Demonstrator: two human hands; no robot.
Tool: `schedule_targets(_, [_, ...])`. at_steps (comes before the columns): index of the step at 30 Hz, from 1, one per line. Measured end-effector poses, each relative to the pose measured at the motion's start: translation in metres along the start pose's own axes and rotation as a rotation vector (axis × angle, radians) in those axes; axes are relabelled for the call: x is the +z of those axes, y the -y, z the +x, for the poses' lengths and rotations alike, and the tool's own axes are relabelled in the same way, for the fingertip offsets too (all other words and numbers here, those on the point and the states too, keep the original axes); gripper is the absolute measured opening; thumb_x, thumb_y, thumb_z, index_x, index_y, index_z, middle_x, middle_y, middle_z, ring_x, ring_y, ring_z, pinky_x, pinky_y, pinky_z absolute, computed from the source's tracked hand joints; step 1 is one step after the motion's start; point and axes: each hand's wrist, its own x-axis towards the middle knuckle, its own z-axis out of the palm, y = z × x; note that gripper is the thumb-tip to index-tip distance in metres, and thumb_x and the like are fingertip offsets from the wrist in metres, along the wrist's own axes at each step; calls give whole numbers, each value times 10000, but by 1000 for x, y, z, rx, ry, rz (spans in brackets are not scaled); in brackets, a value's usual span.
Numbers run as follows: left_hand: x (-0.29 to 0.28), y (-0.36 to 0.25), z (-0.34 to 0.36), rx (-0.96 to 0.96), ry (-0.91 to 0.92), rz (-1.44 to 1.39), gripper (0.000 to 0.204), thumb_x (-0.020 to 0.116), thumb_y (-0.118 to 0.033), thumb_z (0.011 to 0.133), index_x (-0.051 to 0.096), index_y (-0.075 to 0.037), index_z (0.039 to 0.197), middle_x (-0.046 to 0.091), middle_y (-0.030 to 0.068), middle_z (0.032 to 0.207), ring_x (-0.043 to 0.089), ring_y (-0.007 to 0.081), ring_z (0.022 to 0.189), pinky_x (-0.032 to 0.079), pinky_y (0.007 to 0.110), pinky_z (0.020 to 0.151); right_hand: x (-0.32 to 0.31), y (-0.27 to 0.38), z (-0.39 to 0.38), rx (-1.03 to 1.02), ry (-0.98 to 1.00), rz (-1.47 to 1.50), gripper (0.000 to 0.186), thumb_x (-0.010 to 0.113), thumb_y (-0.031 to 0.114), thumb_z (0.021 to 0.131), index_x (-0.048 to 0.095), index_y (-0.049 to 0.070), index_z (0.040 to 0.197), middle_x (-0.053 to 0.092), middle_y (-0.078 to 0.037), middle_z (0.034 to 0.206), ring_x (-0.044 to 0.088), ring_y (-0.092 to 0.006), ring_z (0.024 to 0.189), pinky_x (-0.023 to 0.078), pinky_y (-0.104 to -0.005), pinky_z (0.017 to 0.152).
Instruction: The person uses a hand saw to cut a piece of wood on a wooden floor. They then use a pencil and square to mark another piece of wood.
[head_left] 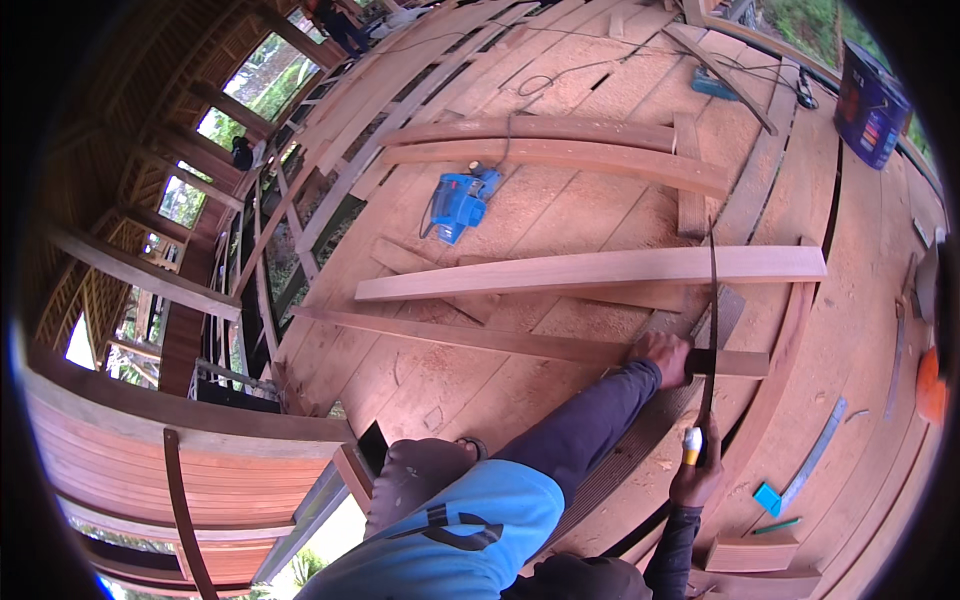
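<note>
Head view, wooden deck under construction. My left hand (662, 352) presses flat, fingers spread, on a long narrow plank (500, 340) that runs across the floorboards; it grips nothing but bears down on the wood beside the cut line. My right hand (697, 468) is closed around the yellow-and-white handle of a hand saw (711, 330), whose thin dark blade rises from the fist, passes just to the right of the left hand, crosses the plank and reaches up over a wider, paler board (600, 270) lying just beyond. I cannot tell whether the blade's teeth are in the wood or only resting against it. Past the pale board, well away from both hands, a blue electric planer (458, 205) sits on the sawdust-covered floor (520, 100) with its cord trailing off, and two curved boards (545, 150) lie side by side further out. To the right of the sawing hand, near it, a small turquoise block (768, 498) and a long metal strip (815, 455) lie on the boards. A dark blue bucket (870, 105) stands far off to the right, at the deck's edge. My own blue sleeve and bent knee fill the space beneath the hands.
</note>
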Motion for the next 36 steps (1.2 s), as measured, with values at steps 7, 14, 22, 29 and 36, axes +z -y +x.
schedule_targets(7, [17, 20, -1, 66, -58, -88, 409, 768, -342, 771, 738, -77, 1081, 757, 218, 1076, 727, 392, 1054, 571, 500, 941, -14, 24, -18, 77, 66, -70, 469, 614, -21, 984, 559, -50, 1449, 671, -217, 1367, 651, -280, 1263, 494, -386, 1080])
schedule_targets(14, [3, 4, 0, 51, -96, -70, 446, 774, -398, 774, 687, -110, 1103, 761, 215, 1031, 735, 411, 997, 586, 514, 888, -99, 39, -183, 306, 69, -291, 481, 717, 9, 895, 635, -37, 1367, 706, -212, 1322, 692, -301, 1223, 534, -396, 1044])
schedule_targets(22, [-6, -11, 10, 88, -90, -16, 564, 797, -564, 778, 712, -104, 1093, 757, 235, 992, 736, 428, 968, 577, 531, 876, -34, 16, -18, 138, 28, -103, 478, 687, -32, 910, 604, -34, 1381, 693, -213, 1340, 680, -281, 1250, 513, -350, 1065])
schedule_targets(29, [-1, 5, -6, 50, -108, -70, 545, 819, -549, 767, 680, -98, 1040, 758, 223, 987, 732, 431, 983, 577, 530, 875, -93, 54, -172, 271, 62, -245, 476, 775, 34, 902, 637, -18, 1354, 700, -250, 1302, 689, -316, 1228, 544, -410, 1046])
schedule_targets(36, [10, 0, 3, 111, -124, -107, 490, 796, -498, 802, 694, -73, 1024, 752, 241, 1023, 730, 420, 996, 576, 520, 910, -21, 17, -13, 86, 4, -124, 473, 652, -39, 927, 606, -5, 1396, 702, -190, 1337, 691, -254, 1226, 522, -350, 1061])
